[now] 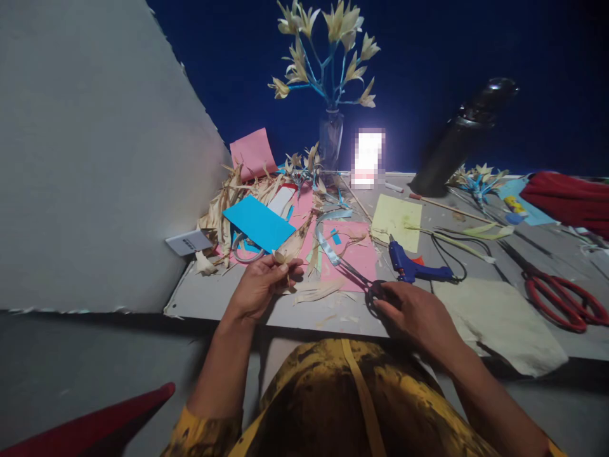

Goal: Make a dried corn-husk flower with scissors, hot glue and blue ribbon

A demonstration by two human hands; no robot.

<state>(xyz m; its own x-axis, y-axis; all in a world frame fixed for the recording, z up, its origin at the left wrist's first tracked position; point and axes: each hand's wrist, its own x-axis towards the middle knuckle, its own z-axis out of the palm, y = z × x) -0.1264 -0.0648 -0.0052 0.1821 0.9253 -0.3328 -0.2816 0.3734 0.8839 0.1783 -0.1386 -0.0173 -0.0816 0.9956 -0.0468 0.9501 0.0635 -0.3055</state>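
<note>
My left hand (259,285) is closed in a pinch around a small pale flower of dried husk (281,257), over the table's near edge. My right hand (421,317) has its fingers at the dark handles of a pair of scissors (358,277), whose blades point up and left over pink paper. Between the hands lies a loose strip of dried husk (321,291). A blue card (259,223) rests on the husk pile beyond my left hand. Just past my right hand sits a blue glue gun (419,266).
A glass vase (330,136) of husk flowers stands at the back, near a glowing phone (368,158). A dark bottle (451,143) rises to its right. Large red-handled scissors (564,295) and a pale cloth-like sheet (504,324) lie at right. A wall (104,158) borders the left.
</note>
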